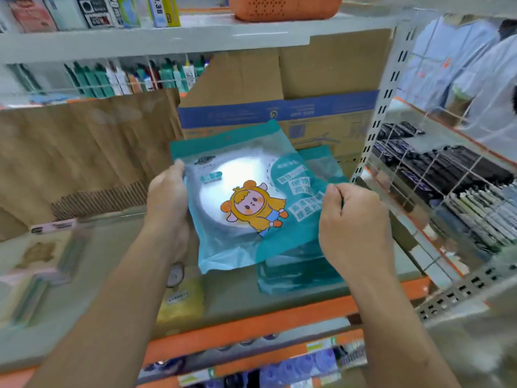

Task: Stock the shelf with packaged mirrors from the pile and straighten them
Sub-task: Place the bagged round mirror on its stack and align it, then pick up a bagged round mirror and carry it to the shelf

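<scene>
Two hands hold one packaged mirror (246,197) over the shelf (251,329), beyond its orange front edge. The left hand (167,203) curls its fingers round the packet's left edge, and the right hand (355,222) pinches its right edge. Beneath lies the pile (299,270), with shelf surface showing leftward and a cardboard box (307,79) behind.

From my seat, the packaged mirror (246,197) covers most of the teal stack (299,273) under it, so I cannot count those packs. The left hand (167,197) shows only its thumb, the rest tucked behind the pack's edge. The goods (42,275) at the left of the shelf (229,298) smear into a pale blur, the pack's white print is too soft to read, the orange basket (285,8) is cut by the top edge, and the person (481,79) by the right edge.
</scene>
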